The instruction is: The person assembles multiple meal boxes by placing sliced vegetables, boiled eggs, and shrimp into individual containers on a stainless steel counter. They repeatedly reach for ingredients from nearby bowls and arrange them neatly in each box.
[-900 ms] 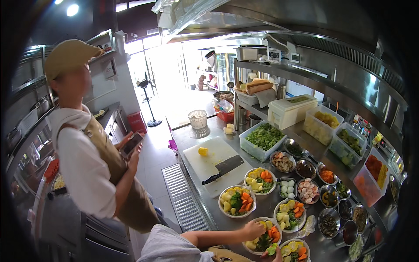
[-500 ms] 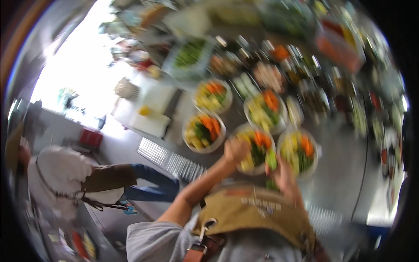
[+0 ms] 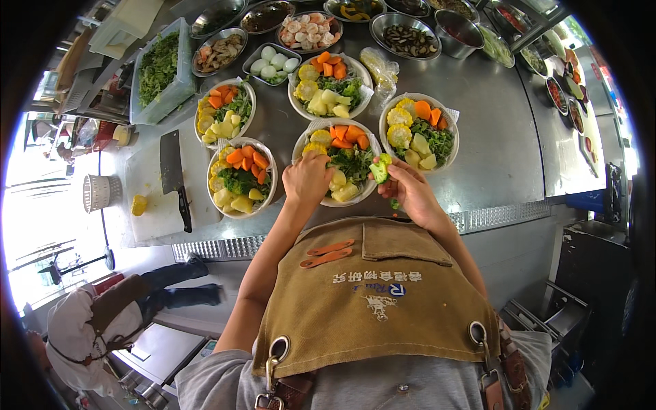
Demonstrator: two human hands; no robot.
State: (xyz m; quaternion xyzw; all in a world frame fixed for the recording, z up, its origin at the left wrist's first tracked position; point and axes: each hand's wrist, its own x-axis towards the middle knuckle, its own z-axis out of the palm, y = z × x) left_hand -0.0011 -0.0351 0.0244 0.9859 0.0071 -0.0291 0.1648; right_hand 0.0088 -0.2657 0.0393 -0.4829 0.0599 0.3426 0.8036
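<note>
A light green broccoli floret (image 3: 380,169) is pinched in the fingertips of my right hand (image 3: 412,193), by the right rim of the nearest middle bowl (image 3: 298,145). My left hand (image 3: 307,180) is over that bowl's left side with its fingers curled in; whatever they grip is hidden. Inside the bowl are carrot chunks (image 3: 347,134), leafy greens (image 3: 355,162), potato pieces (image 3: 339,186) and corn (image 3: 320,138). Similar filled bowls stand around it: one at left (image 3: 271,193), one at far left (image 3: 251,116), one behind (image 3: 292,96) and one at right (image 3: 454,140).
A cleaver (image 3: 172,167) lies on a white cutting board (image 3: 145,179) at left, beside a corn piece (image 3: 139,205). Behind the bowls are a tub of greens (image 3: 183,68), a tray of eggs (image 3: 272,65), shrimp (image 3: 311,31) and mushrooms (image 3: 410,41). A co-worker (image 3: 96,321) is at lower left.
My view has turned and steadied, so the counter shows sharply. Both hands stay at the same bowl, the right one still holding the broccoli floret.
</note>
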